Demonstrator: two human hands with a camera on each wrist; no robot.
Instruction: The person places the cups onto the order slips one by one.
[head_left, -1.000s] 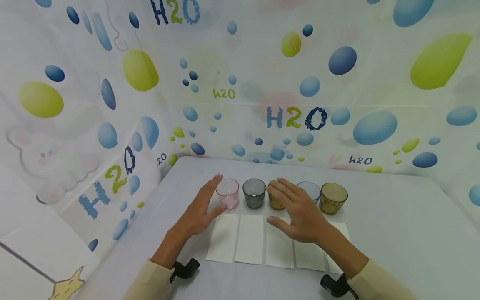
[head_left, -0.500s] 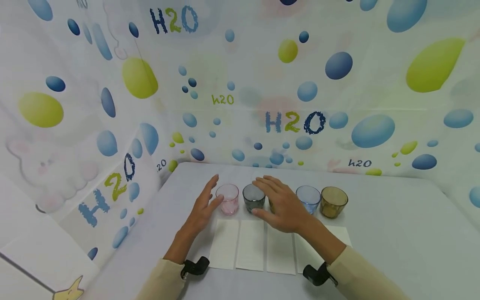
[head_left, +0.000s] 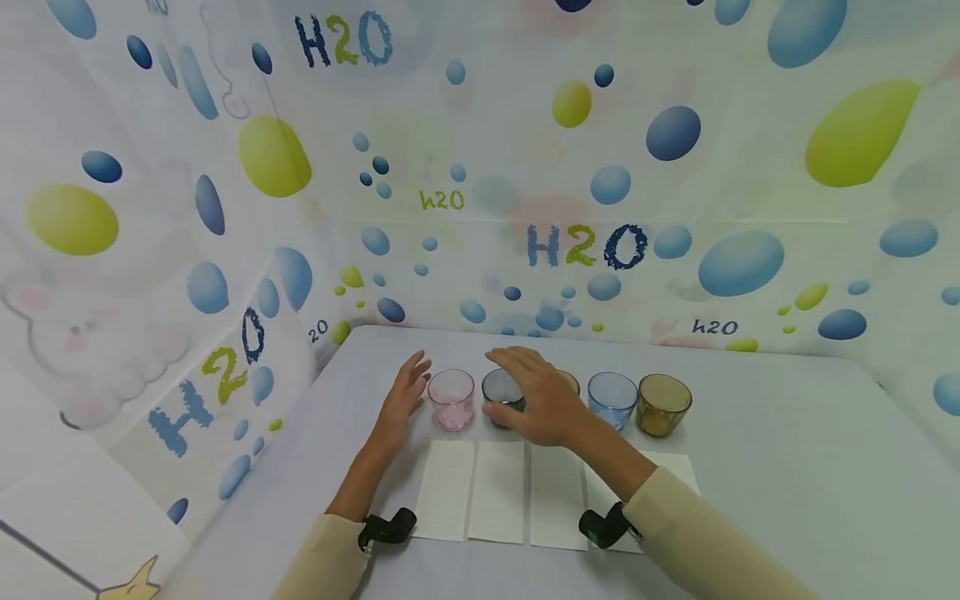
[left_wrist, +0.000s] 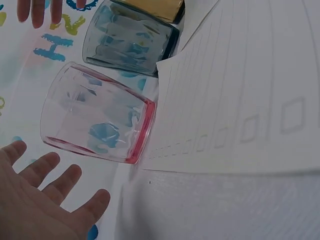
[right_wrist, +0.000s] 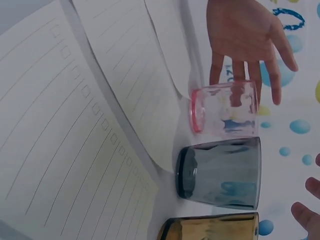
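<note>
Observed from beside the white-covered table (head_left: pixel 795 467): five glass tumblers stand upright in a row across it, and a person's two hands are at the left part of that row. The pink tumbler (head_left: pixel 452 404) is at the left end; next to it stands the smoky grey tumbler (right_wrist: pixel 220 172), then a middle amber tumbler (head_left: pixel 568 382), mostly hidden behind the right hand (head_left: pixel 542 402), then the pale blue tumbler (head_left: pixel 611 402) and, at the right end, the brown-amber tumbler (head_left: pixel 663 406). The last two stand close together; whether they touch cannot be determined. The left hand (head_left: pixel 397 408) is just beside the pink tumbler, on its outer side, with fingers spread wide; the left wrist view shows a gap between fingertips and glass. The right hand is likewise wide, fingers extended and thumb set apart, its near side partly covering the grey and amber tumblers in the head view; in the right wrist view its fingertips lie apart from the grey tumbler's rim. On the near side of the glasses lies a row of paper sheets (head_left: pixel 442 492), ruled with lines and printed with small boxes; the right forearm passes above those toward the right. A black wrist camera (head_left: pixel 388 527) is noted at the left cuff, a second camera (head_left: pixel 604 527) at the right. Behind hangs a white backdrop (head_left: pixel 510 125) printed with coloured drops and "H2O" lettering.
</note>
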